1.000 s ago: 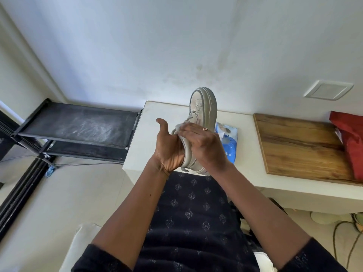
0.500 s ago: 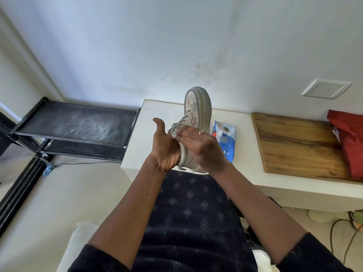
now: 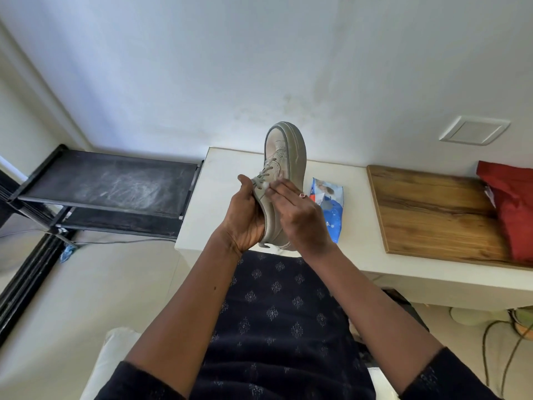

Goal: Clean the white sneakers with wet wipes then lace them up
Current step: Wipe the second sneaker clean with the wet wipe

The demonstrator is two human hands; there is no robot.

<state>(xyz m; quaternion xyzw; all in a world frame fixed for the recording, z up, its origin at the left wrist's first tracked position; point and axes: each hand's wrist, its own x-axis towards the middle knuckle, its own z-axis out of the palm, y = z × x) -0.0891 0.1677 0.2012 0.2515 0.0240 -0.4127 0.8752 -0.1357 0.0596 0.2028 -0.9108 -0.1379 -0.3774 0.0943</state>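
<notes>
White wall behind, white table (image 3: 230, 168) below it. You sit facing it, dark patterned cloth over your lap.

Left hand (image 3: 245, 217): grips the sneaker (image 3: 284, 151) at the heel end, palm towards you, thumb up, fingers wrapped behind it. The sneaker is held in the air over the table's near edge, toe up, sole to the right.

Right hand (image 3: 300, 217): fingers nearly straight, pressing a wet wipe (image 3: 266, 186) onto the upper just beside the laces (image 3: 264, 174). Only a small white bit of wipe shows under the fingertips; the thumb is hidden.

Change: a second ago your right fingers lay across the lace area and covered it. Now they have drawn back to the side panel, and the laces show. The left grip is unchanged. This reads as one wiping stroke finished over the upper, so cleaning is under way. This shoe already looks at least partly laced. No second sneaker is in view.

Containers: a blue wipes pack (image 3: 328, 209) lies flat on the table, just right of the sneaker. You can't tell if its flap is open or what is left inside. A red bag (image 3: 516, 206) sits on the wooden board (image 3: 432, 209) at far right, contents hidden. A black rack (image 3: 109, 183) stands left of the table, its top shelf dusty.
</notes>
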